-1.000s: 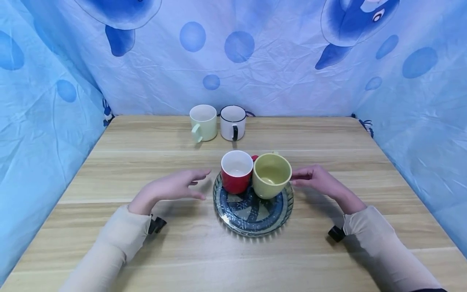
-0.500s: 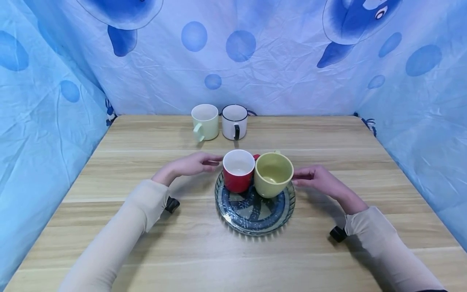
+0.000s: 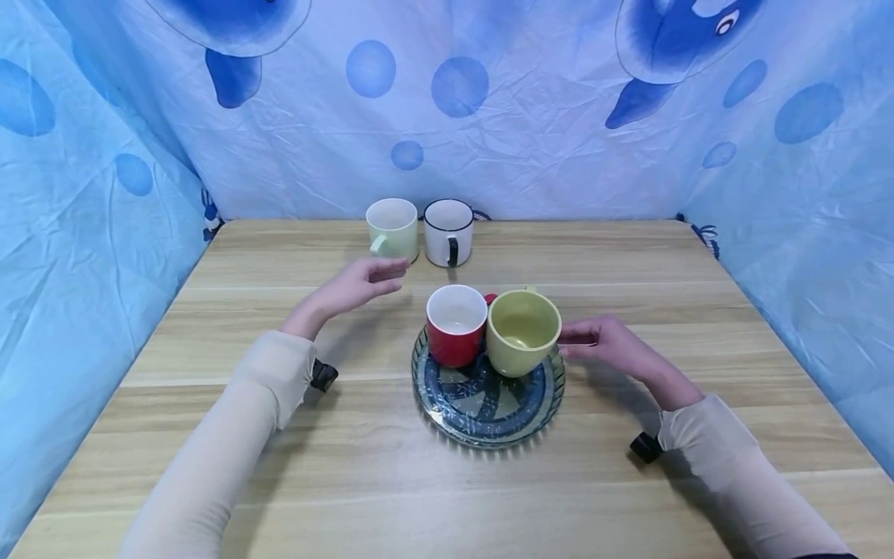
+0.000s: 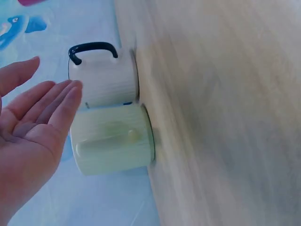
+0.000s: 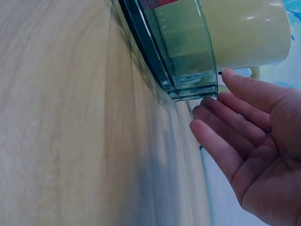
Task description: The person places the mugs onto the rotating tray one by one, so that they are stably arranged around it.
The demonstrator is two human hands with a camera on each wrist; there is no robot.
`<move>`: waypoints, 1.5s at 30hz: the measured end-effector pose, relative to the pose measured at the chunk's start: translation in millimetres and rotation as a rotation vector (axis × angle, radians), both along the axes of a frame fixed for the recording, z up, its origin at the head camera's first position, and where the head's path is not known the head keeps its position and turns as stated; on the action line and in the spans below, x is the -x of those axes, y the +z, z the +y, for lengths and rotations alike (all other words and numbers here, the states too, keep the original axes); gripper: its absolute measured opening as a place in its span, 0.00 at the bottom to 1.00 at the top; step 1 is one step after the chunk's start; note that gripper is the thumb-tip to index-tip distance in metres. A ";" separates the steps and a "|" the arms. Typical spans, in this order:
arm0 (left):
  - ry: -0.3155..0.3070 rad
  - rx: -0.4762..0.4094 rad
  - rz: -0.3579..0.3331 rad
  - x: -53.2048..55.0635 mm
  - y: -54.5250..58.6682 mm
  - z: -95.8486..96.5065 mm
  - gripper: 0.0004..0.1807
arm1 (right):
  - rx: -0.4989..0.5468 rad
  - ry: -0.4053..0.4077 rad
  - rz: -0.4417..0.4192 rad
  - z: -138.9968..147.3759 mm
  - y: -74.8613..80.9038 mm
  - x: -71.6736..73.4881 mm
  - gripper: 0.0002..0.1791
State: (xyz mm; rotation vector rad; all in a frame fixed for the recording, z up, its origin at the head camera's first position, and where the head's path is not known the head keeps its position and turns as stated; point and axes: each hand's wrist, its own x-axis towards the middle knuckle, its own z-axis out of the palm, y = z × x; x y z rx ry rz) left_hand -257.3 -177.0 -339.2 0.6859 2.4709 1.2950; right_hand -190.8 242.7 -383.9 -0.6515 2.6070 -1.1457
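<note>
Head cam: L grip [image 3: 349,289] loose, empty; R grip [image 3: 609,342] ditto, by ribbed glass dish [image 3: 489,435].

Head view looks down, forward — wrist views, low, close — all share the table [image 3: 363,481].

On table [image 3: 447,505]: dish [image 3: 489,432] bearing left mug [image 3: 454,346] and right mug [image 3: 518,355]; behind dish, rear-left mug [image 3: 398,239] beside rear-right mug [image 3: 440,237].

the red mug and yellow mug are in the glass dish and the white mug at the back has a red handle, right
Not quite: the handle of the white mug is black, not red, as the head view shows. The red mug and yellow mug are in the glass dish.
</note>
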 end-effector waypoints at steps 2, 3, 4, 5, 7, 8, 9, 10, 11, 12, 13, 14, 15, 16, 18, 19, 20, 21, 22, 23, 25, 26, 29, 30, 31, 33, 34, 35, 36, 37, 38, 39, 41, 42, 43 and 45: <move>0.031 -0.039 0.017 1.8 1.6 -1.0 0.28 | -0.011 0.025 0.025 -0.2 -1.5 0.1 0.22; 0.054 -0.052 0.026 2.2 2.7 -1.5 0.28 | -0.012 0.036 0.031 -0.5 -2.1 0.0 0.22; 0.077 -0.064 0.041 2.7 3.7 -2.0 0.28 | -0.011 0.048 0.036 -0.6 -2.7 -0.2 0.23; 0.105 -0.071 0.055 3.3 4.3 -2.7 0.28 | -0.011 0.054 0.036 -0.6 -3.2 -0.2 0.23; 0.160 -0.080 0.078 3.7 5.8 -4.5 0.28 | -0.014 0.057 0.026 -0.8 -4.0 -0.6 0.23; 0.188 -0.081 0.090 3.7 6.7 -5.3 0.29 | -0.013 0.057 0.020 -1.1 -4.1 -0.8 0.24; 0.217 -0.079 0.101 3.4 7.4 -6.3 0.30 | -0.011 0.058 0.012 -1.2 -4.3 -0.8 0.24; 0.244 -0.079 0.114 3.2 7.9 -7.4 0.30 | -0.011 0.059 0.006 -1.3 -4.2 -0.8 0.24; 0.274 -0.074 0.130 3.0 8.2 -8.5 0.31 | -0.010 0.057 -0.002 -1.6 -4.0 -0.6 0.24; 0.305 -0.067 0.147 2.8 8.5 -9.4 0.32 | -0.012 0.058 -0.006 -1.7 -3.9 -0.3 0.24; 0.335 -0.059 0.161 2.8 8.5 -10.3 0.33 | -0.012 0.059 -0.009 -2.0 -3.5 0.0 0.24; 0.363 -0.052 0.171 2.4 8.7 -10.8 0.34 | -0.013 0.060 -0.011 -2.2 -3.1 0.5 0.24; 0.388 -0.045 0.175 2.1 8.6 -11.3 0.35 | -0.013 0.061 -0.014 -2.3 -2.7 1.0 0.24; 0.409 -0.034 0.176 2.1 8.5 -11.6 0.36 | -0.015 0.061 -0.015 -2.5 -2.2 1.5 0.24; 0.444 -0.008 0.168 2.6 7.8 -11.6 0.38 | -0.016 0.058 -0.019 -2.5 -1.5 2.5 0.24; 0.454 0.000 0.158 2.8 7.6 -11.4 0.39 | -0.016 0.057 -0.020 -2.3 -1.5 3.1 0.24; 0.460 0.006 0.146 2.9 7.5 -11.1 0.39 | -0.013 0.055 -0.022 -2.1 -1.7 3.6 0.24; 0.465 0.012 0.137 3.1 7.3 -10.9 0.40 | -0.010 0.053 -0.025 -1.8 -2.0 4.1 0.24; 0.469 0.017 0.127 3.5 7.1 -10.5 0.40 | -0.006 0.051 -0.030 -1.7 -2.4 4.4 0.24; 0.475 0.022 0.119 4.0 6.8 -10.1 0.40 | -0.003 0.049 -0.034 -1.3 -2.8 4.7 0.24; 0.486 0.023 0.099 5.3 6.3 -9.2 0.40 | 0.003 0.046 -0.041 -0.6 -3.6 5.1 0.24; 0.491 0.023 0.088 6.4 5.8 -8.8 0.40 | 0.004 0.042 -0.046 -0.3 -3.8 5.1 0.24; 0.503 0.026 0.072 10.3 3.6 -7.8 0.38 | 0.004 0.029 -0.055 0.2 -3.7 4.3 0.24; 0.503 0.025 0.071 11.5 2.7 -7.8 0.37 | 0.004 0.023 -0.056 0.3 -3.7 3.8 0.24; 0.502 0.022 0.067 12.7 1.7 -8.0 0.36 | 0.004 0.019 -0.056 0.3 -3.7 3.1 0.24; 0.494 0.027 0.071 14.7 -0.1 -8.7 0.34 | 0.004 0.009 -0.054 0.1 -4.1 1.3 0.24; 0.490 0.029 0.072 15.7 -1.0 -9.1 0.33 | 0.005 0.007 -0.053 0.0 -4.3 0.5 0.24; 0.487 0.034 0.073 16.6 -1.7 -9.2 0.33 | 0.001 0.005 -0.048 0.0 -4.4 -0.6 0.24; 0.486 0.034 0.071 17.6 -2.3 -9.4 0.32 | -0.002 0.001 -0.046 -0.1 -4.7 -1.4 0.24; 0.483 0.033 0.067 18.5 -2.6 -9.2 0.31 | -0.003 0.000 -0.043 -0.3 -4.9 -2.1 0.24; 0.480 0.034 0.063 19.4 -2.7 -8.8 0.30 | -0.006 -0.002 -0.038 -0.5 -5.1 -2.6 0.24; 0.479 0.034 0.058 20.3 -2.7 -8.2 0.29 | -0.007 -0.002 -0.035 -0.6 -5.1 -3.0 0.24; 0.481 0.034 0.048 21.8 -2.5 -7.0 0.28 | -0.012 -0.002 -0.027 -0.8 -5.1 -3.6 0.24; 0.481 0.033 0.042 22.7 -2.6 -6.5 0.28 | -0.012 -0.002 -0.025 -0.8 -5.2 -3.4 0.24; 0.482 0.035 0.041 23.5 -2.7 -5.9 0.27 | -0.013 -0.001 -0.022 -0.7 -5.2 -3.5 0.24; 0.485 0.049 0.042 25.2 -3.7 -4.9 0.26 | -0.015 0.000 -0.021 -0.3 -5.0 -4.0 0.24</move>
